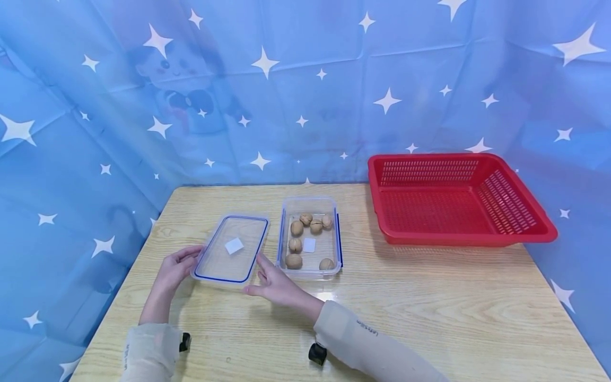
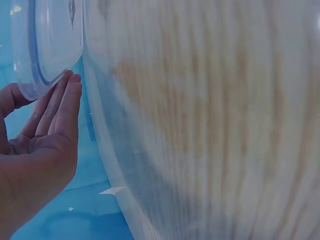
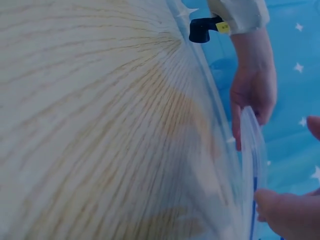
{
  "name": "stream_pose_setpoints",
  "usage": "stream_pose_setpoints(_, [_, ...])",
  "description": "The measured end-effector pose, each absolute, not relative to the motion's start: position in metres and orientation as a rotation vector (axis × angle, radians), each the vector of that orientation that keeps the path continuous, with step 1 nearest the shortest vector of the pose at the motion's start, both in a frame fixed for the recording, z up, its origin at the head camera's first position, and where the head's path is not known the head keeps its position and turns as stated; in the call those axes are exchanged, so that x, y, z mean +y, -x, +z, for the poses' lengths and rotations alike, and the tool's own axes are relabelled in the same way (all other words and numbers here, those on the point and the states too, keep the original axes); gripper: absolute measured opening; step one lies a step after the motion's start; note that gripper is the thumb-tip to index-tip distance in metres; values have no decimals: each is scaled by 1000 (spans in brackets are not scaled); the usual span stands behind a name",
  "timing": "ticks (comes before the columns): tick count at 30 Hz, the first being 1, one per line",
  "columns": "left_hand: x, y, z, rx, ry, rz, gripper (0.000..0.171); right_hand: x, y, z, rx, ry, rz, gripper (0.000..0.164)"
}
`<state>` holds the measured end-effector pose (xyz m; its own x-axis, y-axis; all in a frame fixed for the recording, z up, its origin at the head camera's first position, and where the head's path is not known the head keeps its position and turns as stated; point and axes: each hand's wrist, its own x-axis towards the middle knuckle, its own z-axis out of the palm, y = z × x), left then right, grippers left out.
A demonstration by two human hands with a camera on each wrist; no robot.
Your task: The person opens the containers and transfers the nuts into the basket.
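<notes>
A clear plastic lid (image 1: 217, 265) with a blue seal and a white square label is held slightly above the table. My left hand (image 1: 176, 267) pinches its left edge; in the left wrist view, the lid's corner (image 2: 35, 90) lies between the thumb and straight fingers. On the opposite side, my right hand (image 1: 277, 285) grips the lid's right edge, and a fingertip (image 3: 272, 202) touches the rim in the right wrist view. Just right of the lid stands an uncovered clear container (image 1: 310, 273), with several walnuts (image 1: 297, 228) on its bottom.
A red plastic basket (image 1: 429, 236) with slotted sides stands at the table's back right. The wooden table (image 1: 429, 313) carries everything. A blue curtain (image 1: 305, 79) with white stars hangs behind and along the sides.
</notes>
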<state>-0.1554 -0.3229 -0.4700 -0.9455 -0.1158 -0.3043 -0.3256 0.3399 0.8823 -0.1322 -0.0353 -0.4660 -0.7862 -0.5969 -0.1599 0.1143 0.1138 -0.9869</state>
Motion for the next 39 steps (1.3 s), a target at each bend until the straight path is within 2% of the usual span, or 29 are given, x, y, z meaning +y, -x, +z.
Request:
stream_pose_setpoints(30, [-319,154,-474,2466,353,1527,49,-41,133,-481,1908,390,-1702,96])
stream_pose_setpoints(39, [-315,157,-471,2464,385,1652,51,-38,133,-473,1908,462,-1706,90])
